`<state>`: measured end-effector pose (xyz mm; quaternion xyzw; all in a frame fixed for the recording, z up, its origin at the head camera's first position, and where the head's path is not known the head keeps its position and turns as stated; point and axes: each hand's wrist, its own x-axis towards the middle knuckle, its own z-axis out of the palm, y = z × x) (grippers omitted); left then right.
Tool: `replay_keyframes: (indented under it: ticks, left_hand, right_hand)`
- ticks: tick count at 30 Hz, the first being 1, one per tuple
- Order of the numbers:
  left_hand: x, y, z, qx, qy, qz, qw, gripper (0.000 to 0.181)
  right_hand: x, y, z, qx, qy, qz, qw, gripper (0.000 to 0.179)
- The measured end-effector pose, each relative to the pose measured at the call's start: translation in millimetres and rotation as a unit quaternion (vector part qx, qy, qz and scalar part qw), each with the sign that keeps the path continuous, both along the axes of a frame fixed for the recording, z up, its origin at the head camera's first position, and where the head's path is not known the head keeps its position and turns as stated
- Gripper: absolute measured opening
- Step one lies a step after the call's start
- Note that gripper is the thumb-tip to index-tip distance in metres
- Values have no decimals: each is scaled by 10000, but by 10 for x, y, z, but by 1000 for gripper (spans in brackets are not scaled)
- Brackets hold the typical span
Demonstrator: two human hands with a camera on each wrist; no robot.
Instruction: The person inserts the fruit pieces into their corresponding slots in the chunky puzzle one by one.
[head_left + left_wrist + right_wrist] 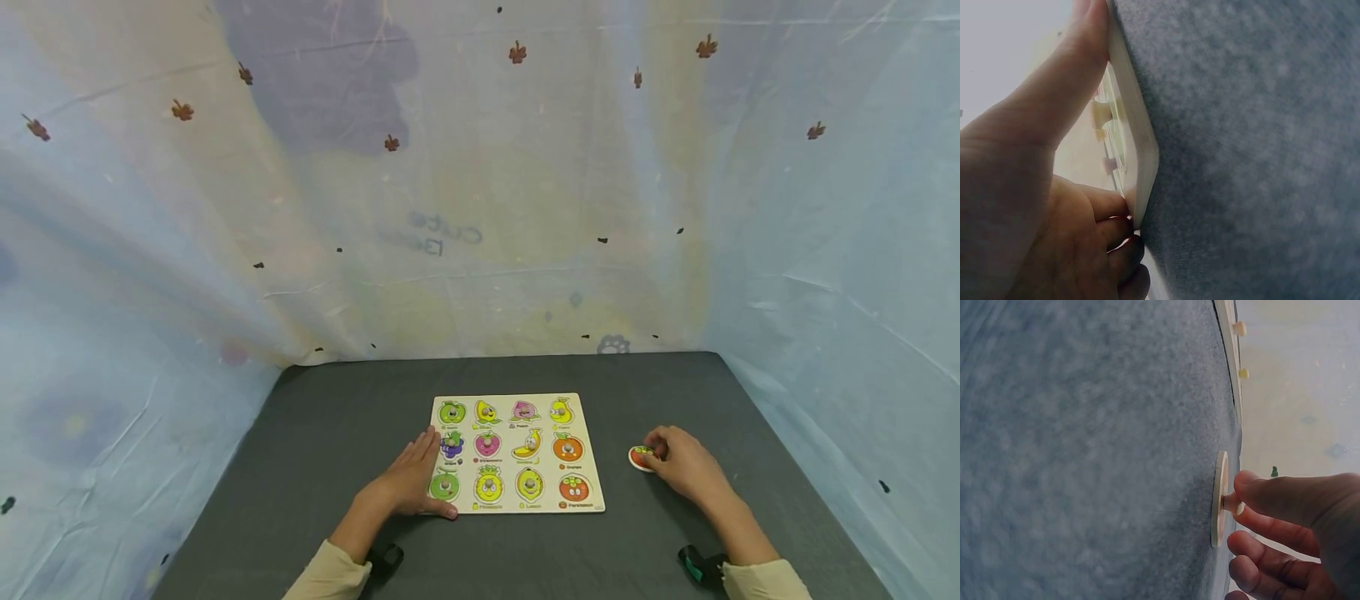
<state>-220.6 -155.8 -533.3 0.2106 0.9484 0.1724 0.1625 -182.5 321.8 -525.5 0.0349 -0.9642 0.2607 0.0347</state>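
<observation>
A pale wooden fruit puzzle board lies on the dark cloth, with rows of cartoon fruits, several bearing small knobs. My left hand rests along its left edge, fingers stretched up the side and thumb by the near corner. In the left wrist view, the fingers touch the board's edge. Right of the board, my right hand pinches a round red-and-green puzzle piece by its knob between thumb and forefinger. The piece is at the cloth; whether it touches is hard to tell. Its picture is partly hidden by my fingers.
A dark grey cloth covers the table. Pale printed sheeting hangs behind and on both sides. Each wrist wears a dark strap, the right one with a green patch.
</observation>
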Motion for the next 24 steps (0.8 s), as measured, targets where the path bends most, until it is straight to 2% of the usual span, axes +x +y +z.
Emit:
replay_keyframes:
  ticks: [5,24]
  left_hand:
    - [-5,-7,-14,-4,14,-19,10000,136]
    - [-7,-4,-3,6,-43,-19,10000,136]
  right_hand:
    - [4,3,-11,-56,-88,-55,9999,17]
    - [56,36,-52,20,-14,-74,10000,14]
